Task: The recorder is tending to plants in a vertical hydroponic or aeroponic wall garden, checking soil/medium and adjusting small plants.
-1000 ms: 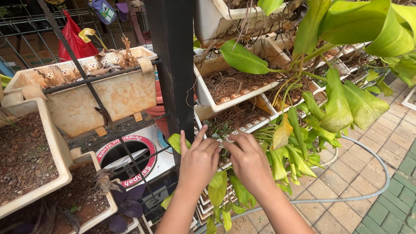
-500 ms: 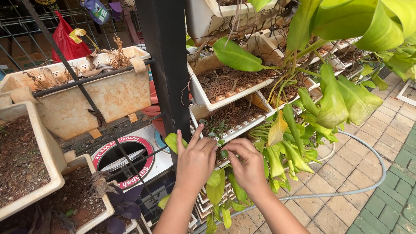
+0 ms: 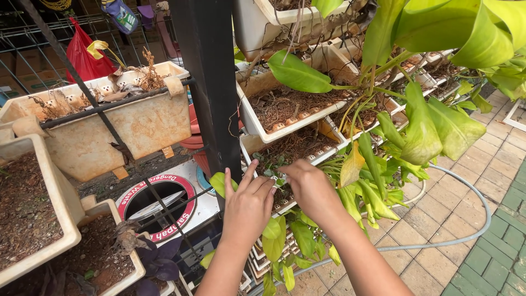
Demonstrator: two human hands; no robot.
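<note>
My left hand (image 3: 247, 204) and my right hand (image 3: 310, 187) meet at the rim of a white planter box (image 3: 298, 149) holding dark soil and dry roots. The fingertips of both hands pinch at something small and pale at the box's front edge; I cannot tell what it is. The left thumb and forefinger point up beside a black post (image 3: 209, 82). Green leaves (image 3: 285, 241) hang just below the hands, and a yellowing leaf (image 3: 353, 166) sits right of my right hand.
More white planters are stacked above (image 3: 257, 123) and to the left (image 3: 118, 129), (image 3: 33, 219). Large green leaves (image 3: 433, 123) crowd the right side. A grey hose (image 3: 475, 225) curves over the brick paving. A red bag (image 3: 82, 57) hangs at back left. A round-lidded bin (image 3: 159, 200) stands below.
Both hands have stayed at the planter's rim, the fingers drawing closer together on the edge. The view has shifted slightly left.
</note>
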